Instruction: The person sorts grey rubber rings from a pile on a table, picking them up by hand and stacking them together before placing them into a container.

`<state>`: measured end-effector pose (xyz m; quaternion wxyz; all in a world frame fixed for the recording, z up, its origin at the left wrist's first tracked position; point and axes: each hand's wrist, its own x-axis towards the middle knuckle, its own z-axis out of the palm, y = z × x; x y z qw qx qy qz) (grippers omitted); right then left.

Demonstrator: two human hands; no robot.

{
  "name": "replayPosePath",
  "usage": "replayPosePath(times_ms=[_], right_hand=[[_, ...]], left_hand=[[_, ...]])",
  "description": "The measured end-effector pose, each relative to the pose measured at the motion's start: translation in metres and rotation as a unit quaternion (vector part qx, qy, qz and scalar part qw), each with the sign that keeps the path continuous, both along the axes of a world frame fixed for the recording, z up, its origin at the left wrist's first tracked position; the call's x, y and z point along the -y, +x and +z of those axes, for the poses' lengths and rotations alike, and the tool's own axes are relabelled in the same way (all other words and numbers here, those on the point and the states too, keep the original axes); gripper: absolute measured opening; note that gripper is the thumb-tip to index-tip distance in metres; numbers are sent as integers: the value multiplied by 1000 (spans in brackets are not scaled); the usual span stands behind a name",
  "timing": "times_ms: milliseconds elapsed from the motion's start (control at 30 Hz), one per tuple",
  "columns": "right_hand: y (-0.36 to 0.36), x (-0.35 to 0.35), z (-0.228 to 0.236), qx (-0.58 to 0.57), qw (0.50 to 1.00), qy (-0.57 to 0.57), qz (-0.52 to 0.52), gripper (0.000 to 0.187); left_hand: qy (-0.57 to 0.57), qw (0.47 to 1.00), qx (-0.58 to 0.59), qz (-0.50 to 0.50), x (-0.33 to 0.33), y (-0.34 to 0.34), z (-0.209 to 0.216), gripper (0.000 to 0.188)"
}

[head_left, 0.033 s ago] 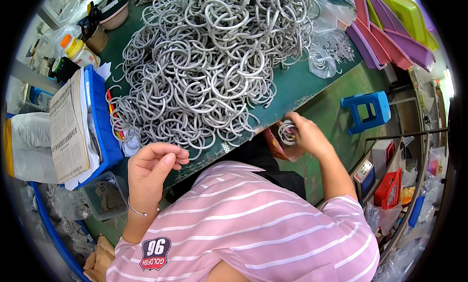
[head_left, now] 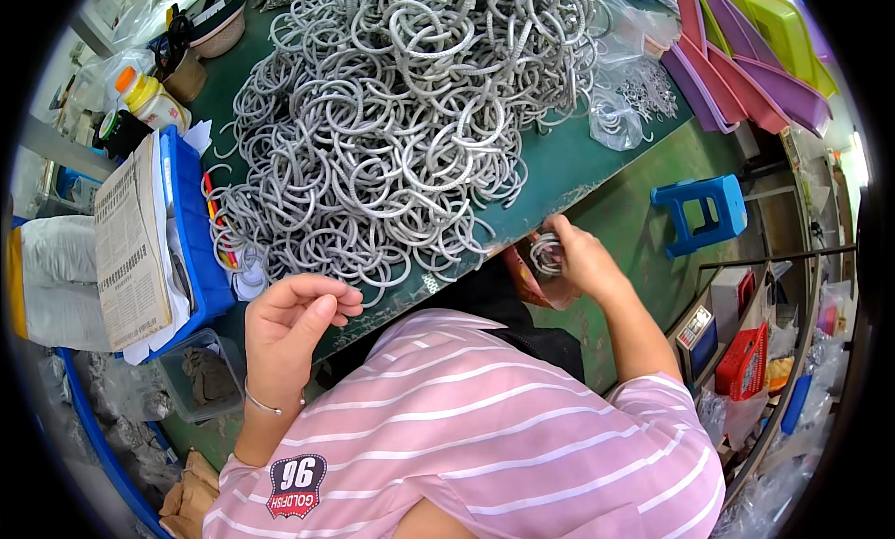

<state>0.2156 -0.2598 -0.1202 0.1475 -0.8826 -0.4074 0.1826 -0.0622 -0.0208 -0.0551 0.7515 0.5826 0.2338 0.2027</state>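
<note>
A big heap of grey ridged rings (head_left: 373, 138), some of them open arcs, covers much of the green table (head_left: 550, 180). At the heap's near left edge I hold my left hand (head_left: 296, 320) raised, its fingers curled in toward the thumb; whatever might be between them is too small or hidden. Past the table's front edge, to the right, my right hand (head_left: 589, 259) is closed on a small bunch of grey rings (head_left: 545, 255). That bunch is at the mouth of a reddish-brown bag or box (head_left: 533, 283), whose inside is mostly out of sight.
A blue bin (head_left: 200, 250) with newspaper (head_left: 135, 250) stands left of the heap. Clear plastic bags (head_left: 615, 119) lie at the table's right, near stacked coloured trays (head_left: 736, 73). A blue stool (head_left: 699, 214) is on the green floor; shelves (head_left: 746, 352) line the right.
My right hand and the bunch of rings have shifted very slightly at the mouth of the reddish-brown container. My left hand is nearly where it was.
</note>
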Motion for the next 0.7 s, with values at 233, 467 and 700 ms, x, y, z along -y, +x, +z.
replayPosePath(times_ms=[233, 467, 700], right_hand=[[7, 12, -46, -38, 999, -31, -16, 36], [16, 8, -70, 17, 995, -61, -79, 39], [30, 2, -89, 88, 976, -182, -79, 47]], left_hand=[[12, 999, -23, 31, 3, -3, -6, 14], [15, 999, -32, 19, 7, 2, -5, 14], [12, 999, -46, 18, 8, 2, -8, 15]])
